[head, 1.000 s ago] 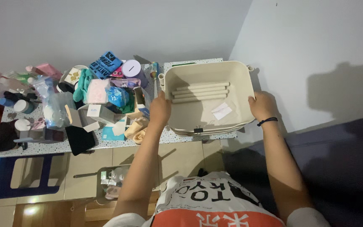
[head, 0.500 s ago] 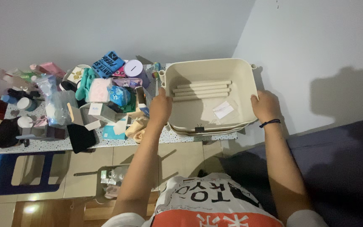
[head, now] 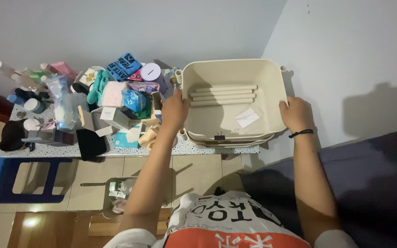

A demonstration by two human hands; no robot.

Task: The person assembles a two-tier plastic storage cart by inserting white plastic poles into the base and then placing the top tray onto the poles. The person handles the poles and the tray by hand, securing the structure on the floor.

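Our left hand (head: 174, 110) and right hand (head: 296, 114) clasp the top beige tub (head: 232, 124) by opposite walls; we should lift evenly, keeping the loose tubes (head: 224, 95) inside level.

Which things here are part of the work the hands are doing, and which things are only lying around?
In use:
left hand
right hand
top cream tray
cream rods in it
trays stacked below

Lying about:
blue pouch
black cloth
clear bottle
white box
speckled table
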